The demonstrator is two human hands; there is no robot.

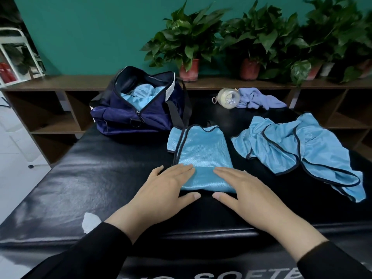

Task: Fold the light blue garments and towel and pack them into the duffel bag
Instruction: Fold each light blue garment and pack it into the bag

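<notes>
A partly folded light blue garment [201,150] with dark trim lies in the middle of the black padded table [80,178]. My left hand [163,190] and my right hand [247,192] lie flat with straight fingers on its near folded edge, pressing it down. A second light blue garment [298,152] lies crumpled to the right. The navy duffel bag [136,109] stands unzipped at the back left, with light blue fabric [141,94] inside. A lavender towel [259,98] lies bunched at the back right.
A clear round bottle [228,97] lies on its side beside the towel. A white scrap [90,221] sits near the table's front left. Behind the table runs a brown wooden shelf [60,82] with several potted plants [189,43].
</notes>
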